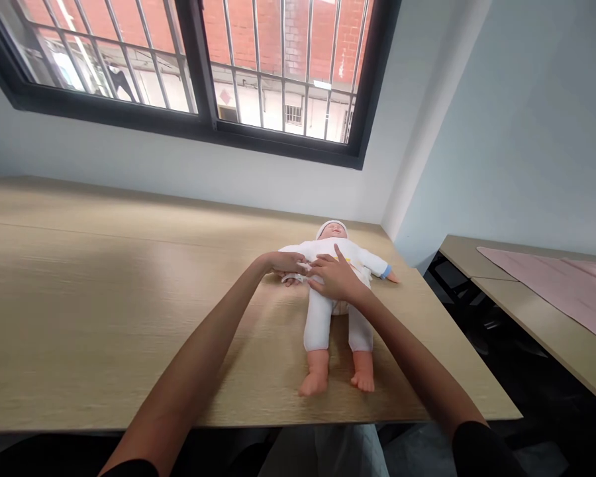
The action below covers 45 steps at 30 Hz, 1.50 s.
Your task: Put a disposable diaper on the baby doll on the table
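Note:
A baby doll [319, 321] in white clothes and a white cap lies on its back on the wooden table, its bare feet toward me. My left hand [287, 264] is at the doll's side by its sleeve, fingers closed on a bit of white cloth. Over the doll's belly, my right hand [334, 275] has its fingers spread, the index finger pointing up and the other fingertips near the same cloth. The doll's far arm, with a blue cuff, stretches out to the right. Part of its waist is hidden behind my right hand.
The wooden table [104, 318] reaches far to the left; its right edge is close to the doll. A second table [494, 288] with a pink mat [561, 281] stands at the right, across a gap. A barred window is behind.

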Tool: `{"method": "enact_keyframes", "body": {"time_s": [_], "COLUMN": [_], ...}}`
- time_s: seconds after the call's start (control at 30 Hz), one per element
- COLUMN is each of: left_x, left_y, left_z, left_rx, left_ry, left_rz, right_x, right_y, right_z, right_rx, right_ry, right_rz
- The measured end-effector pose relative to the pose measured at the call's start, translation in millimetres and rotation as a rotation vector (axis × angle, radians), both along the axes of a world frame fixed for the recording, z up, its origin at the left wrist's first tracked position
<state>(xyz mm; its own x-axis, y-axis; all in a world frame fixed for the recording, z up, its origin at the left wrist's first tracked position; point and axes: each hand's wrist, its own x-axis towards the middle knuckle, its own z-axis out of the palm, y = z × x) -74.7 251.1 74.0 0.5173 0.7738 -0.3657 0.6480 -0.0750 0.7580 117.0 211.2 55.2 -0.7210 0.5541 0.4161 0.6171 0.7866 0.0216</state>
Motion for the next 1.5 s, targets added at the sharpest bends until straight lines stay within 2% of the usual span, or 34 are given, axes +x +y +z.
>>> {"method": "enact_keyframes", "body": {"time_s": [0.1, 0.27, 0.4, 0.5, 0.63, 0.77, 0.9, 0.97, 1.1, 1.27, 1.33, 1.43, 1.5], "left_x": [-12.4, -30.1, -37.1, -36.7, -25.0, -2.1, 25.2, 36.1, 43.0, 39.6, 45.1, 60.4, 69.9], "left_y": [-0.7, -2.7, -3.4, -3.7, -8.6, -18.4, -23.4, -23.1, -22.4, -24.7, -25.2, -25.7, -26.0], "left_z": [8.4, 23.5, 29.1, 31.1, 35.7, 37.8, 28.3, 21.9, 19.4, 26.7, 23.2, 11.7, 4.8], "left_rx": [0.038, 0.081, 0.168, 0.214, 0.253, 0.282, 0.218, 0.238, 0.335, 0.322, 0.378, 0.554, 0.647], "left_ry": [-0.051, -0.002, -0.050, -0.118, -0.155, -0.229, -0.395, -0.434, -0.470, -0.532, -0.498, -0.394, -0.342], "left_rz": [0.009, 0.059, 0.061, 0.108, 0.193, 0.267, 0.290, 0.298, 0.331, 0.353, 0.318, 0.251, 0.253], "right_x": [-4.7, -3.9, -4.2, -5.2, -1.2, 17.8, 39.2, 44.1, 44.3, 42.9, 42.9, 42.1, 40.8], "right_y": [3.8, 3.3, 4.5, 5.3, 8.2, 14.7, 18.1, 17.7, 17.4, 18.5, 17.3, 14.9, 13.9], "right_z": [-4.3, -5.3, -8.3, -10.0, -3.6, 13.1, 26.7, 28.9, 26.0, 23.7, 25.4, 27.9, 28.7], "right_rx": [0.075, 0.194, 0.152, 0.083, -0.038, -0.194, -0.345, -0.406, -0.399, -0.372, -0.374, -0.403, -0.413], "right_ry": [-0.057, -0.051, -0.011, 0.022, 0.094, 0.148, 0.090, 0.064, 0.031, 0.015, 0.016, 0.013, 0.008], "right_rz": [-0.069, -0.135, -0.149, -0.155, -0.154, -0.146, -0.239, -0.286, -0.288, -0.304, -0.302, -0.303, -0.302]}}
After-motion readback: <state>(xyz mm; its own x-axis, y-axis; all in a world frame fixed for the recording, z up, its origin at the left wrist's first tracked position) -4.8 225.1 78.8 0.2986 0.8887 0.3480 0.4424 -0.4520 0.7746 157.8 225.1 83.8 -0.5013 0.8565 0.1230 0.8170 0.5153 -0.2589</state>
